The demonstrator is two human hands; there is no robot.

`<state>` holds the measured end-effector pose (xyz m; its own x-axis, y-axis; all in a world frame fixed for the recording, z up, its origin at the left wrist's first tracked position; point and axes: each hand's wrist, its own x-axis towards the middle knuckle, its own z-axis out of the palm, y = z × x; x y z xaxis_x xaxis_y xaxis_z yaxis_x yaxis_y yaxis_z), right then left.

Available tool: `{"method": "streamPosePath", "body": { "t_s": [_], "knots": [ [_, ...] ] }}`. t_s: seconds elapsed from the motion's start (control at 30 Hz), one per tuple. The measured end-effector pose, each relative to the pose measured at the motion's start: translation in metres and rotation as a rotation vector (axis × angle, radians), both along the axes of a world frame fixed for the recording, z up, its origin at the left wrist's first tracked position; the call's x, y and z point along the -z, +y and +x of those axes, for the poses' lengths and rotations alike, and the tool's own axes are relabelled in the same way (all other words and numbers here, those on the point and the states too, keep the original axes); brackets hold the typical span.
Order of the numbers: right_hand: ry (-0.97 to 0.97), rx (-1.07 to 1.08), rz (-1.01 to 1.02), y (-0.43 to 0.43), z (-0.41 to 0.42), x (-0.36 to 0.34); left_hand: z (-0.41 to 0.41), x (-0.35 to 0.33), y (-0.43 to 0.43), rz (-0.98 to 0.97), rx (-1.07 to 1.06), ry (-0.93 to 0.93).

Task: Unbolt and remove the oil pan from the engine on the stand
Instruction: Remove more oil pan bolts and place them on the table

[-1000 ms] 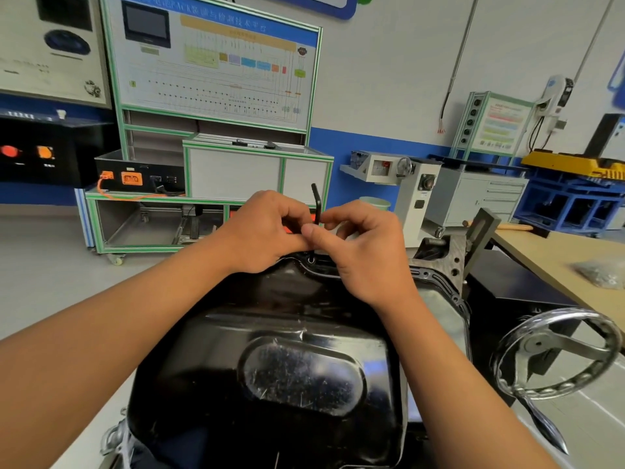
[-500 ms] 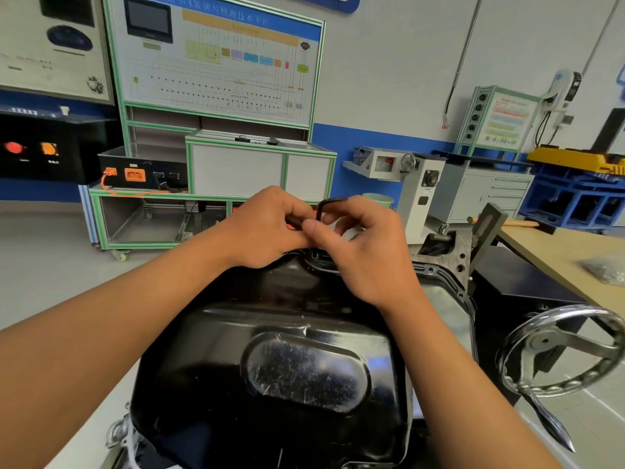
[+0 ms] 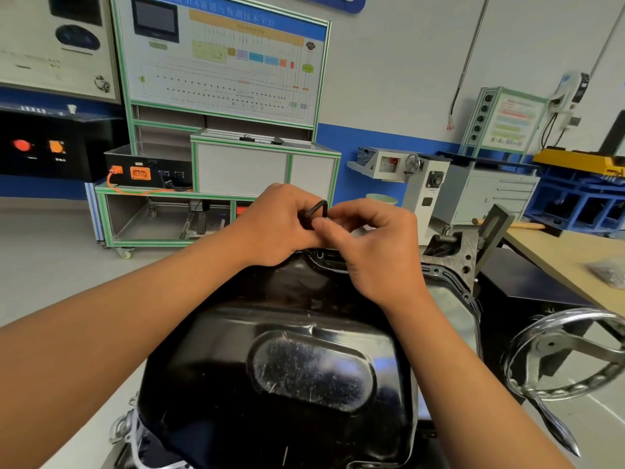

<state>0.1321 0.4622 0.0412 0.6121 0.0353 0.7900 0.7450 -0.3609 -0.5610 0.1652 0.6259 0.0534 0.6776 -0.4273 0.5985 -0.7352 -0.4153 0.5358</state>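
Note:
The glossy black oil pan [image 3: 304, 374] faces up on the engine, filling the lower middle of the head view. At its far flange [image 3: 329, 260] both my hands meet over a small black hex key [image 3: 317, 208]. My left hand [image 3: 277, 225] has curled fingers around the key's lower part. My right hand [image 3: 372, 245] pinches it from the right with thumb and fingers. The key's bent arm sticks up between the hands, leaning left. The bolt under the key is hidden by my fingers.
A chrome handwheel [image 3: 568, 353] of the engine stand sits at the right. The engine block end plate [image 3: 460, 252] rises behind the pan. A wooden bench [image 3: 571, 258] lies far right; a green-framed training cabinet [image 3: 216, 184] stands behind.
The hex key's upper arm has swung from upright to leaning left as both hands turned it. The hands stayed at the same spot on the far flange.

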Motion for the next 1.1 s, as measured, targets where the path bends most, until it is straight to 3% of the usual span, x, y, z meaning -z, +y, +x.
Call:
{"method": "streamPosePath", "body": {
  "t_s": [0.43,0.67,1.1],
  "knots": [
    [-0.065,0.034,-0.172,-0.004,0.002,0.002,-0.005,-0.001,0.007,0.091,-0.004,0.11],
    [0.101,-0.03,0.14,-0.004,0.005,-0.001,-0.009,-0.004,-0.002,0.005,-0.01,0.05],
    [-0.07,0.176,-0.096,0.001,0.002,0.002,-0.005,-0.002,0.0,0.028,-0.084,-0.02]
  ]
}}
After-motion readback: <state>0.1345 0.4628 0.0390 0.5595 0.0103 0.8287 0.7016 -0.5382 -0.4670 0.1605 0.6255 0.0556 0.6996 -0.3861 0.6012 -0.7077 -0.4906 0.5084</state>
